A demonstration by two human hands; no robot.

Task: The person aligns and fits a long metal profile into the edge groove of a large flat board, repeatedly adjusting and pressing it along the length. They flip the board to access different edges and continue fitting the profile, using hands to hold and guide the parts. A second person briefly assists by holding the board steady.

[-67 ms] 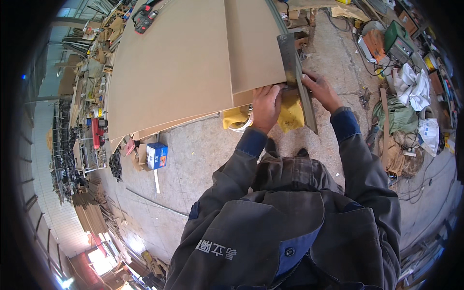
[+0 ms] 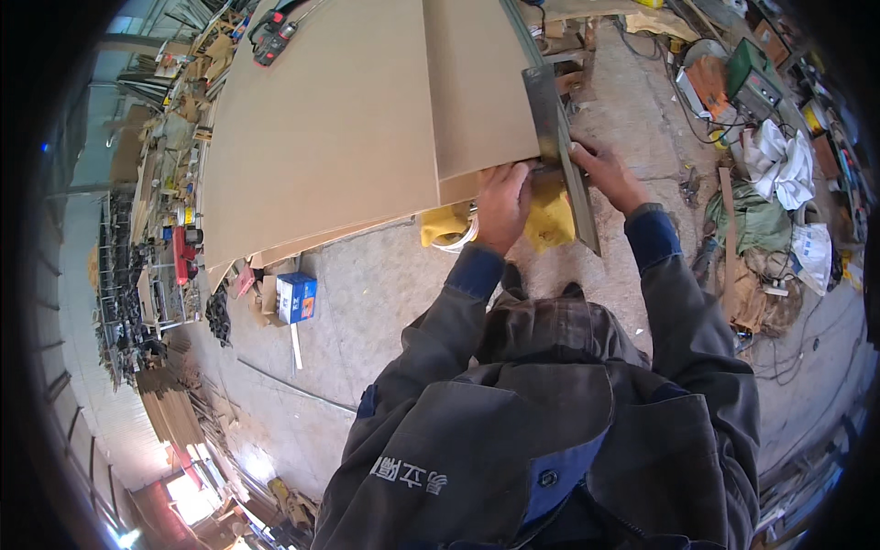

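Observation:
A wide tan board (image 2: 321, 119) lies before me, with a narrower panel (image 2: 478, 92) at its right side. A long grey-green metal strip (image 2: 579, 197) runs along the panel's right edge and juts toward me past its near corner. Across that strip and corner lies a dark steel square (image 2: 543, 105). My left hand (image 2: 500, 206) is closed at the corner, its fingers on the near edge and on the square's short end, which they partly hide. Thumb and fingers of my right hand (image 2: 612, 176) grip the strip from its right side; the fingertips are hidden behind it.
A red and black cordless drill (image 2: 272, 38) lies on the board's far left. Beneath the near edge are yellow cloth (image 2: 550, 218) and a white bucket (image 2: 456, 242). A blue box (image 2: 296, 298) stands on the floor at left; white sacks (image 2: 777, 163) and cables lie at right.

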